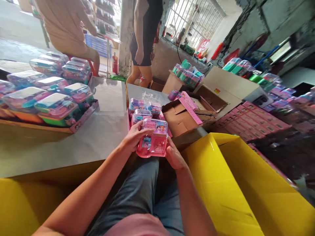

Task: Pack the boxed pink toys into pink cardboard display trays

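Observation:
Between my two hands, above my lap, is a pink plastic toy case (153, 139) with a clear lid and small coloured pieces inside. My left hand (136, 134) grips its left side, the thumb lying across the top. Against its right side rests my right hand (174, 154), fingers curled along the edge and partly hidden. Just beyond the case, a pink-edged tray (128, 119) holds several similar clear-lidded cases (141, 113). An open cardboard carton (180, 118) with a pink flap lies right of that tray.
Tall yellow bins (221, 170) stand at my right and lower left. On the white table (108, 108), a tray (85, 118) carries several toy cases. One person (145, 36) stands ahead; another (66, 29) sits at the upper left. Pink cartons (253, 121) are stacked to the right.

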Motion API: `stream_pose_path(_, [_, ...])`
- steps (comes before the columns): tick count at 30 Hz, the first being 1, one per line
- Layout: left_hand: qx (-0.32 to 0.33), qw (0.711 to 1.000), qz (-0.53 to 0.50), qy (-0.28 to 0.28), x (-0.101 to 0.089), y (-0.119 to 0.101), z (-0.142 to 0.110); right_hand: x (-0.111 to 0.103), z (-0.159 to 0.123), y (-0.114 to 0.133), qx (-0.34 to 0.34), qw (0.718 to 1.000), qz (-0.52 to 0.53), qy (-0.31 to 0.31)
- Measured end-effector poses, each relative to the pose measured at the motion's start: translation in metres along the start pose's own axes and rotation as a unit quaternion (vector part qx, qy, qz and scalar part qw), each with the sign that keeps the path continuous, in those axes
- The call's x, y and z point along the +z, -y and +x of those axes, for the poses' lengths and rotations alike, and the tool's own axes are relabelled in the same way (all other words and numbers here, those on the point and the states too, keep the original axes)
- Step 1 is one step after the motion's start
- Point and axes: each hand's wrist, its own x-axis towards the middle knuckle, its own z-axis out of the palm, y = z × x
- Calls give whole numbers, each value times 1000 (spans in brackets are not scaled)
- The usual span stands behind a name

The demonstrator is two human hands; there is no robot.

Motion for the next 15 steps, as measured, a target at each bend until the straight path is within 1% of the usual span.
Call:
stream_pose_path(3, [12,999,27,38,17,15,18,-10,-3,0,21,997,77,-19])
stream_pose_path(4, [21,998,54,34,20,19,22,-13,-2,-2,22,995,85,-51])
stream_pose_path(6, [53,988,142,-14,22,30,29,-20,2,-7,10,988,79,-133])
stream_pose_path(8, [93,961,248,-74,22,42,32,-23,7,-14,-22,971,59,-232])
stream_pose_path(9, [107,947,291,-85,23,48,32,-23,10,-18,-38,960,49,-273])
stream_pose_path(10, [113,938,319,-79,23,54,31,-21,11,-21,-48,952,42,-299])
stream_pose_path(11, [111,937,327,-58,24,59,30,-20,12,-24,-53,948,42,-310])
stream_pose_path(12, [102,943,316,-24,25,63,29,-18,12,-26,-57,948,48,-310])
stream_pose_path(15, [56,971,216,91,23,69,26,-18,6,-28,-70,958,62,-270])
